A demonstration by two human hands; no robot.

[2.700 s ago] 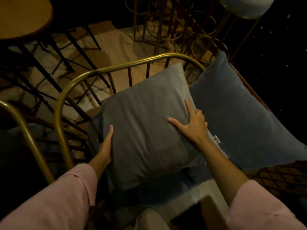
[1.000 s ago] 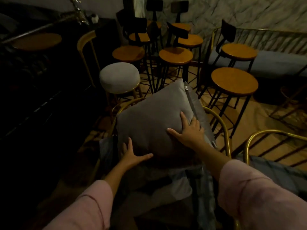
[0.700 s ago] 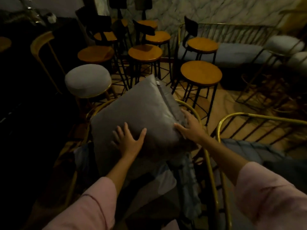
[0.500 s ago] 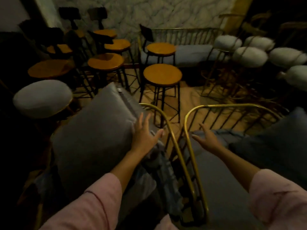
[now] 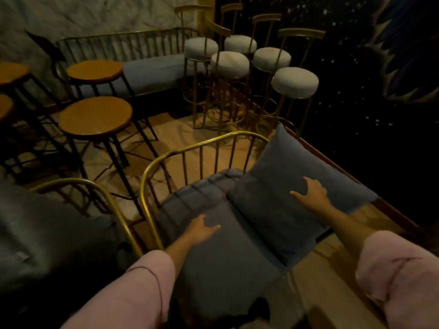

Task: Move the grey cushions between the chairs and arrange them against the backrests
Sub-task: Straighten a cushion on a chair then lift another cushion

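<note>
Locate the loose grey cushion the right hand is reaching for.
In the head view, the grey cushion lies right of centre, on the right side of the gold-framed chair's seat, under the right hand.

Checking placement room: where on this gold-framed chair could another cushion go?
Free: the seat pad between the gold backrest and the grey cushion, though the left hand hovers there. Crowded: the chair's right side, under that cushion and the right hand.

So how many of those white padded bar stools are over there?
5: two at the back, two in the middle, one nearest, far right. More may be hidden.
</note>
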